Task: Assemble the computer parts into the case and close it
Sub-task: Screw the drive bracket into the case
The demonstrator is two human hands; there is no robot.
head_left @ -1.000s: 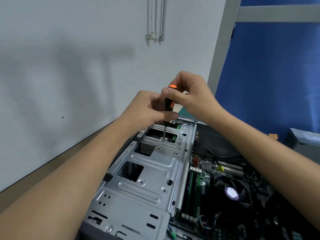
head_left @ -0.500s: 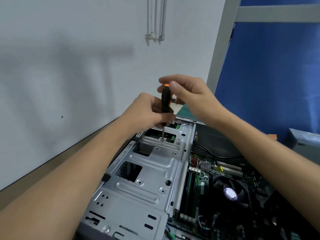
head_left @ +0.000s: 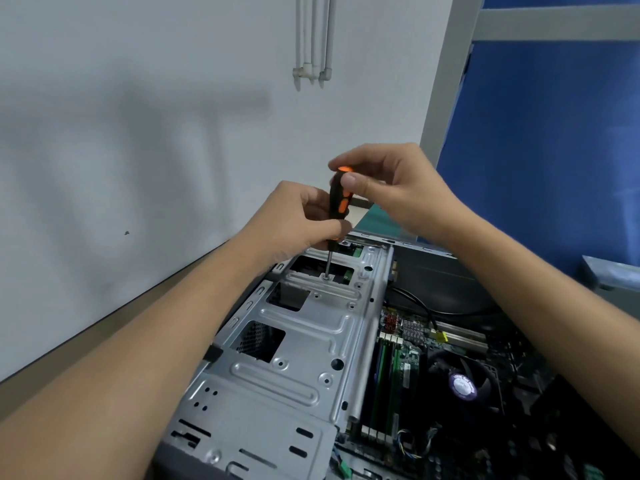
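Observation:
An open computer case lies before me, its silver drive cage (head_left: 298, 344) on the left and the motherboard (head_left: 433, 368) with a CPU fan (head_left: 462, 386) on the right. A black and orange screwdriver (head_left: 338, 206) stands upright, its tip on a screw (head_left: 326, 277) at the cage's far end. My left hand (head_left: 298, 220) pinches the lower handle near the shaft. Above it, my right hand (head_left: 391, 188) holds the top of the handle between thumb and fingers.
A white wall runs along the left, close to the case. Behind the case stands a blue partition (head_left: 540, 150) with a grey frame. A grey metal panel (head_left: 609, 271) lies at the right edge. Black cables (head_left: 426, 306) cross the motherboard.
My right hand has shifted its hold round the screwdriver's top, thumb now on the near side of the handle. The left hand and the tip stay on the screw.

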